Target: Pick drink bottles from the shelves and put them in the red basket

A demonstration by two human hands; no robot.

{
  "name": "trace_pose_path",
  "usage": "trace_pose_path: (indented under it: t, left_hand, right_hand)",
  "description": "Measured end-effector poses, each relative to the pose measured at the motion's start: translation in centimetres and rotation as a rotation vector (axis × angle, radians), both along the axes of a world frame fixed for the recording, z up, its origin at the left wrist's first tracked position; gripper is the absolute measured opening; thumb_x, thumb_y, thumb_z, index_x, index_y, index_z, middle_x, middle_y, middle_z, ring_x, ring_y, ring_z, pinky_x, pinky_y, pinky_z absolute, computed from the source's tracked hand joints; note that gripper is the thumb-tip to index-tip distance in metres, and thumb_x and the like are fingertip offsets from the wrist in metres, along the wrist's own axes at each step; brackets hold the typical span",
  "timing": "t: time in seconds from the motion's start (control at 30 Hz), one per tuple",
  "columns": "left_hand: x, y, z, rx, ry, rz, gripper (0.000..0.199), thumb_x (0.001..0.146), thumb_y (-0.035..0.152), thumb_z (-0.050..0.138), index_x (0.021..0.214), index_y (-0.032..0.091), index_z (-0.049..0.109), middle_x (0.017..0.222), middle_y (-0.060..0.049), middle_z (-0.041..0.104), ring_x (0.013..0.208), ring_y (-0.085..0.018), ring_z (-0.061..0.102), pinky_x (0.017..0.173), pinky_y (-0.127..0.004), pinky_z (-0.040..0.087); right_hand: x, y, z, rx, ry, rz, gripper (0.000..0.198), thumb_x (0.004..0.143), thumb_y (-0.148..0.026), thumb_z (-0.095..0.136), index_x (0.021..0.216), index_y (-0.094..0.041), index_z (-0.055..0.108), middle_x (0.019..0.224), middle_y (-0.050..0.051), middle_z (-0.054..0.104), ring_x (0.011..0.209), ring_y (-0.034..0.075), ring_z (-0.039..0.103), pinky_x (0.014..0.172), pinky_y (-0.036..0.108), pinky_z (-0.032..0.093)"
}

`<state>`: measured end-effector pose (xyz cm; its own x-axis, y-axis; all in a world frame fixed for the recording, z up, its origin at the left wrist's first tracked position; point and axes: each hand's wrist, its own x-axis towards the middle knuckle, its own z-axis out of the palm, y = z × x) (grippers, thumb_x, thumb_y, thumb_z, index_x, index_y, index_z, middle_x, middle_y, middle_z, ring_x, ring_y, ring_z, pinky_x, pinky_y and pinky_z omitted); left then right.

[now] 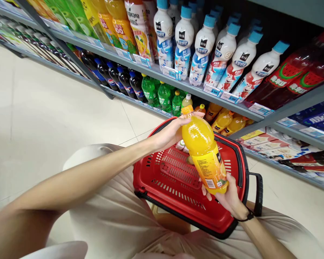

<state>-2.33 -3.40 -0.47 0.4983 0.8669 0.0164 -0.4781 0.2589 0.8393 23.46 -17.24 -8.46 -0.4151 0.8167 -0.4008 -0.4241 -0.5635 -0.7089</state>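
A large bottle of orange juice (202, 144) with an orange cap is held tilted in both hands over a red shopping basket (148, 180). My left hand (175, 131) is closed around its neck, just below the cap. My right hand (226, 192) supports the bottom end, fingers curled under the base; a black band circles that wrist. The label with its barcode faces up toward me. Inside the basket, partly hidden behind the bottle, lie a small white item (180, 145) and a brownish item I cannot make out.
White milk-drink bottles (202, 46) with blue caps line the upper shelf, beside dark red watermelon-label bottles (299, 75). Below stand green soda bottles (164, 97), cola bottles (124, 81) and more orange juice bottles (223, 120). The basket's black handle (257, 194) sticks out at right, near my knees.
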Motion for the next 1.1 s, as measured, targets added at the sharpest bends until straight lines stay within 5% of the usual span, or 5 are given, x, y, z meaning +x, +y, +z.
trace_pose_path:
  t: [0.27,0.67,0.83,0.93,1.1]
  left_hand:
    - [-0.2,-0.5,0.3,0.07,0.011,-0.054,0.055,0.095,0.047,0.073,0.144,0.024,0.067,0.15,-0.012,0.064,0.142,-0.035,0.057,0.12,-0.049,0.044]
    - [-0.5,-1.0,0.4,0.311,0.148,-0.125,0.073,0.085,0.027,0.087,0.153,0.031,0.06,0.161,-0.012,0.054,0.146,-0.035,0.054,0.112,-0.044,0.054]
    - [-0.8,-1.1,-0.4,0.312,0.179,-0.076,0.075,0.082,0.027,0.089,0.151,0.029,0.06,0.151,-0.012,0.063,0.134,-0.033,0.064,0.105,-0.042,0.058]
    - [-0.7,-1.3,-0.4,0.332,0.206,-0.044,0.071,0.082,0.026,0.089,0.148,0.029,0.062,0.151,-0.011,0.062,0.134,-0.033,0.064,0.103,-0.04,0.059]
    - [-0.1,-1.5,-0.6,0.324,0.28,0.046,0.068,0.085,0.032,0.088,0.146,0.024,0.06,0.144,-0.014,0.065,0.127,-0.034,0.067,0.099,-0.042,0.061]
  right_hand:
    - [0.0,0.4,-0.2,-0.14,0.059,-0.046,0.073,0.09,-0.079,0.05,0.101,-0.013,0.079,0.08,0.015,0.077,0.046,0.02,0.06,0.038,0.028,0.042]
    - [0.5,0.0,-1.9,-0.195,0.152,0.006,0.083,0.083,-0.088,0.056,0.107,-0.012,0.08,0.075,0.013,0.074,0.054,0.02,0.06,0.033,0.022,0.036]
    - [0.5,0.3,-1.8,-0.202,0.111,-0.15,0.06,0.085,-0.072,0.07,0.108,-0.019,0.08,0.1,0.014,0.082,0.086,0.03,0.076,0.064,0.04,0.061]
    - [0.6,0.8,-1.7,-0.226,0.022,-0.297,0.034,0.088,-0.054,0.075,0.107,-0.026,0.08,0.107,0.006,0.084,0.094,0.031,0.078,0.081,0.051,0.064]
    - [0.7,1.5,-1.0,-0.236,-0.049,-0.476,0.027,0.087,-0.044,0.081,0.108,-0.027,0.08,0.114,0.001,0.084,0.101,0.026,0.079,0.091,0.046,0.064]
